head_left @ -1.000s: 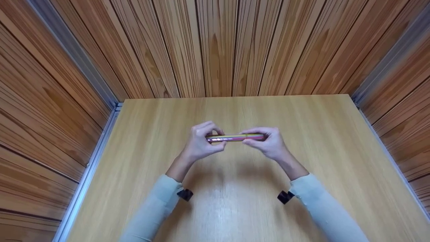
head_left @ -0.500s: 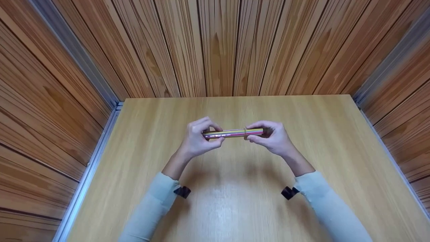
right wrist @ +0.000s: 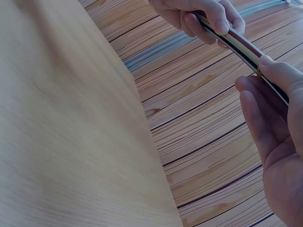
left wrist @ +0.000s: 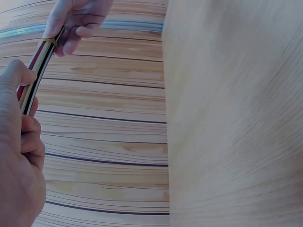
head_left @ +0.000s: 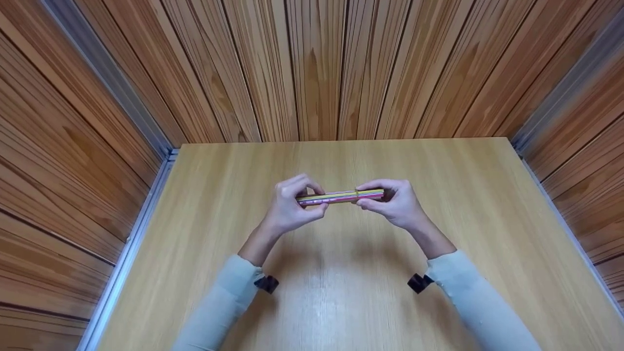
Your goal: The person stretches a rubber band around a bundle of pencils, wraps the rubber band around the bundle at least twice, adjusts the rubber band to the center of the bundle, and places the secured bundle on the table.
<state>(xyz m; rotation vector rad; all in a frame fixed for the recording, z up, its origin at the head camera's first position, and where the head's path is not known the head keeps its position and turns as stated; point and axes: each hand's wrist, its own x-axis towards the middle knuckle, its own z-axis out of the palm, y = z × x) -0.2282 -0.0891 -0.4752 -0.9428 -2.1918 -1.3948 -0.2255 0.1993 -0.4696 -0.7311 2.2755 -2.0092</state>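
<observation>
A bundle of pencils (head_left: pixel 340 197) in yellow, pink, red and black is held level above the table, running left to right between both hands. My left hand (head_left: pixel 288 204) pinches its left end between thumb and fingers. At a yellowish rubber band (head_left: pixel 357 194) wrapped round the bundle's right part, my right hand (head_left: pixel 400 204) pinches with thumb and forefinger. In the left wrist view the bundle (left wrist: pixel 38 71) slants up to the band by the right thumb. From the right wrist, the right hand's other fingers (right wrist: pixel 258 113) extend below the bundle (right wrist: pixel 241 47).
The light wooden table (head_left: pixel 331 292) spreads beneath both hands. Wood-plank walls (head_left: pixel 317 73) close off the back and both sides, with metal rails (head_left: pixel 131 253) along the table's sides. A small black camera (head_left: pixel 267 283) sits at each wrist.
The right hand has slid a little to the right along the bundle, baring the band. Both hands rose slightly, then came down a little, and the bundle has tilted slightly.
</observation>
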